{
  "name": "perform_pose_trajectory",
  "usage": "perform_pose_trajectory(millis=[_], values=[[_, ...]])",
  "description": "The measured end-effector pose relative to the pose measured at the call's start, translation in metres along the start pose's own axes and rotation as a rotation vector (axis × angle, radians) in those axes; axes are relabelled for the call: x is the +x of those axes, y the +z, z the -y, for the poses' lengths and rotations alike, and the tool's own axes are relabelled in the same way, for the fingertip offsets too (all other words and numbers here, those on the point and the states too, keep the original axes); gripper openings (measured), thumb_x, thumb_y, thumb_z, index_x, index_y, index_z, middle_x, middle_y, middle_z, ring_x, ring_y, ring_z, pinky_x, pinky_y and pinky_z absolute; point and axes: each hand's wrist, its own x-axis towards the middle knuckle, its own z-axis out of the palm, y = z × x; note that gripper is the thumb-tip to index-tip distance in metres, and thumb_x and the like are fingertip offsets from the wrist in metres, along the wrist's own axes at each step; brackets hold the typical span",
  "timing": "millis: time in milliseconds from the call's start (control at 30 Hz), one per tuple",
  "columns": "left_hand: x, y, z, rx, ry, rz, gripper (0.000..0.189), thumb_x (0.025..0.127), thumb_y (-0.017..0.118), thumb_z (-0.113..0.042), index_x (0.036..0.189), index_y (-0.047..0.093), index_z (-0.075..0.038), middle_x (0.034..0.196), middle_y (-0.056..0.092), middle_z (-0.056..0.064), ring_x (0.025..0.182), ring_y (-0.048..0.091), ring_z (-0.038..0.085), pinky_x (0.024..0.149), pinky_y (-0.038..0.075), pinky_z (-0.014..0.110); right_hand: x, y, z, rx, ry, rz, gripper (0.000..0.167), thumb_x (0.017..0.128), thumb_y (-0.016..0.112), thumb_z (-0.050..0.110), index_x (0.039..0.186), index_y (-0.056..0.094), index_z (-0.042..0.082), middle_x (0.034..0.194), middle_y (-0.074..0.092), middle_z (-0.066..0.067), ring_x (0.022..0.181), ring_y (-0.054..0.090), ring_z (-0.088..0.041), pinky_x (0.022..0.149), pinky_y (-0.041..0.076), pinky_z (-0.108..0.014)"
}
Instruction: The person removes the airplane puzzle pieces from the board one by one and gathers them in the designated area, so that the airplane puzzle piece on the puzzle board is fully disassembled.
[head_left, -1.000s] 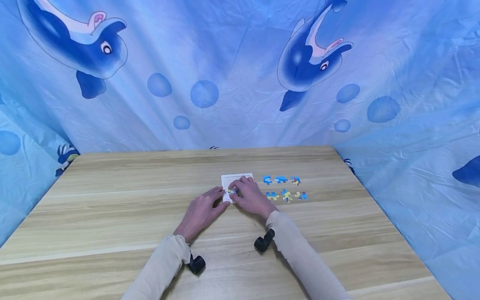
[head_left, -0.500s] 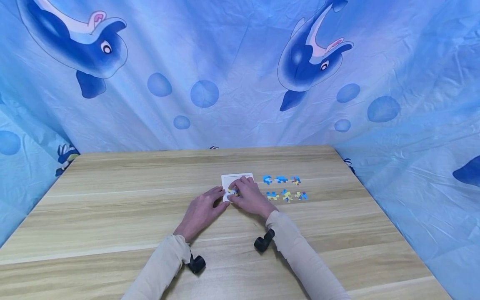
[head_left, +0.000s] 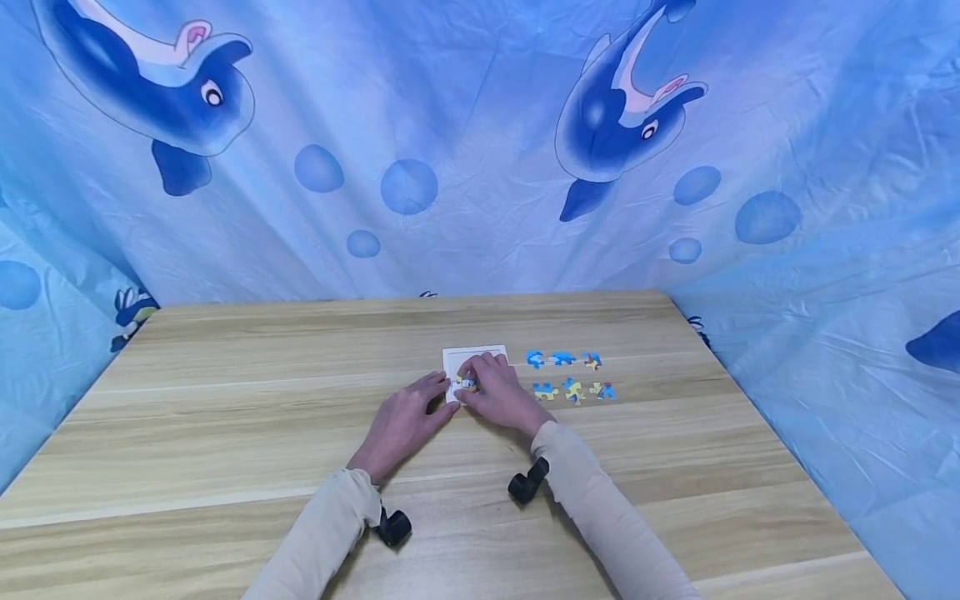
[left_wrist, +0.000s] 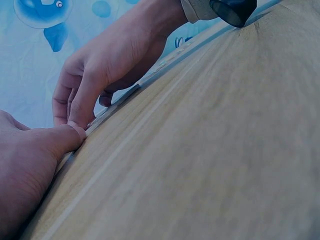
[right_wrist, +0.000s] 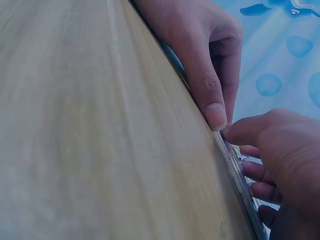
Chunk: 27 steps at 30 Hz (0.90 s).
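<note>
In the head view a white puzzle tray (head_left: 474,350) lies on the wooden table. My left hand (head_left: 405,421) grips its near left corner, fingers along the left side and thumb at the front edge. Reaching over the tray from the right, my right hand (head_left: 502,396) pinches a small yellow, white and blue jigsaw piece (head_left: 467,384) against the tray's lower left part; the fingers partly cover it. The right wrist view shows the tray's thin edge (right_wrist: 235,170) beneath both hands, with the two thumbs close together.
To the right of the tray, several loose jigsaw pieces (head_left: 562,358) in blue, yellow and red lie in two rows on the table (head_left: 262,433). A blue dolphin-print curtain (head_left: 465,242) hangs behind the table. Each wrist wears a small black camera (head_left: 393,529).
My right thumb has shifted slightly left and toward me, and more of the jigsaw piece shows between the fingers. The left hand and the tray have stayed in place.
</note>
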Motion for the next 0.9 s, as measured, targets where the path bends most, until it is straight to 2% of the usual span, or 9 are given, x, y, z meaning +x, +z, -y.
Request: perform_pose_trajectory(millis=[200, 400, 667, 900], values=[[0.0002, 0.0002, 0.0, -0.003, -0.002, 0.003, 0.042, 0.095, 0.077, -0.028, 0.128, 0.072, -0.002, 0.138, 0.064, 0.016, 0.126, 0.063, 0.035, 0.101, 0.053, 0.05, -0.0013, -0.001, 0.0006, 0.025, -0.02, -0.022, 0.029, 0.096, 0.075, 0.023, 0.119, 0.062, 0.009, 0.105, 0.056, -0.006, 0.102, 0.045, -0.025, 0.091, 0.041, -0.041], [0.0007, 0.0, -0.0003, -0.004, -0.005, 0.006, 0.042, 0.095, 0.076, -0.028, 0.128, 0.072, -0.003, 0.139, 0.064, 0.016, 0.126, 0.062, 0.036, 0.101, 0.053, 0.05, -0.0026, -0.0019, 0.0015, -0.014, -0.035, -0.037, 0.03, 0.097, 0.074, 0.024, 0.119, 0.061, 0.01, 0.107, 0.054, -0.005, 0.103, 0.044, -0.024, 0.092, 0.041, -0.04], [0.0004, -0.0004, -0.0003, -0.004, -0.008, 0.007, 0.042, 0.095, 0.076, -0.028, 0.128, 0.072, -0.003, 0.139, 0.064, 0.016, 0.126, 0.062, 0.035, 0.101, 0.053, 0.05, -0.0046, -0.0036, 0.0029, 0.033, -0.044, 0.009, 0.027, 0.101, 0.069, 0.021, 0.122, 0.057, 0.008, 0.101, 0.054, -0.003, 0.097, 0.051, -0.02, 0.084, 0.048, -0.036], [-0.0002, 0.0003, -0.0002, 0.0, -0.001, 0.0, 0.042, 0.095, 0.077, -0.028, 0.128, 0.073, -0.003, 0.138, 0.064, 0.016, 0.125, 0.063, 0.035, 0.1, 0.053, 0.05, -0.005, -0.0045, 0.0031, 0.04, -0.05, 0.01, 0.027, 0.102, 0.067, 0.019, 0.124, 0.058, 0.007, 0.101, 0.056, -0.003, 0.097, 0.052, -0.021, 0.087, 0.046, -0.038]])
